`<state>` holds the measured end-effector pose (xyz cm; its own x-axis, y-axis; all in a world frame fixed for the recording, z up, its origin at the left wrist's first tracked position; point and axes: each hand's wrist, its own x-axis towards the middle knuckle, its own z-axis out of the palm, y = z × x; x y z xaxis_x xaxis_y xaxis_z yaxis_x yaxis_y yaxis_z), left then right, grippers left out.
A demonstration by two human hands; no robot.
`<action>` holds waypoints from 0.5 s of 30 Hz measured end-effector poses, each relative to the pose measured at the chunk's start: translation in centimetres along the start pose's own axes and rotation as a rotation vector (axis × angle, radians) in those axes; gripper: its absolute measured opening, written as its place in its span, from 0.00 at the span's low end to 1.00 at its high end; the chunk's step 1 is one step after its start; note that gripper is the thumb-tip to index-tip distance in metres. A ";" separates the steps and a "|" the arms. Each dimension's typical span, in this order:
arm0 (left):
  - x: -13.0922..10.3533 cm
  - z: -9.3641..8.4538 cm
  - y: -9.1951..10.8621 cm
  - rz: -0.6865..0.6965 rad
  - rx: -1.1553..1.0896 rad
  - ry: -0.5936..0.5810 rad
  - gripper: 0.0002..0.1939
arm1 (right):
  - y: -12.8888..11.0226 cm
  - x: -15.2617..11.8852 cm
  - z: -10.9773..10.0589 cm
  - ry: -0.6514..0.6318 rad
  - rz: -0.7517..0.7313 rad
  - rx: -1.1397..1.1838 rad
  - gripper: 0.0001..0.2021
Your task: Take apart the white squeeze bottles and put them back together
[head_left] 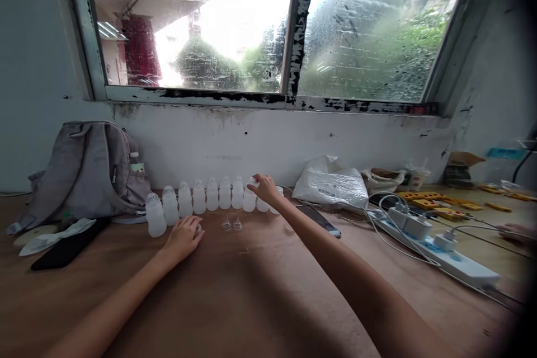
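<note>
A row of frosted white baby bottles stands along the back of the table near the wall. Those on the left and in the middle have clear tops. My right hand reaches over the right part of the row, its fingers pinched on a clear bottle nipple at the mouth of one bottle. Low on the table, in front of the left bottles, my left hand is curled around a small clear piece that looks like another nipple, mostly hidden by the fingers. Two clear nipples stand on the table between my hands.
A grey backpack and a black phone-like slab lie left. Right are a silvery plastic bag, a phone, a white power strip with cables, and yellow parts. Another person's hand shows at the right edge.
</note>
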<state>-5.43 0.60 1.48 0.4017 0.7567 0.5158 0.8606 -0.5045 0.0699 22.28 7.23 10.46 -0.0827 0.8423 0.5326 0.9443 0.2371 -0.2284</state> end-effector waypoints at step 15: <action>-0.3 0.8 1.2 0.101 -0.024 -0.010 0.11 | 0.9 1.8 3.0 -0.015 0.049 -0.135 0.18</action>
<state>-4.27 0.16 0.72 0.4890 0.7054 0.5131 0.8080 -0.5879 0.0382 22.02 10.40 8.74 -0.0387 0.8586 0.5112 0.9815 0.1287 -0.1419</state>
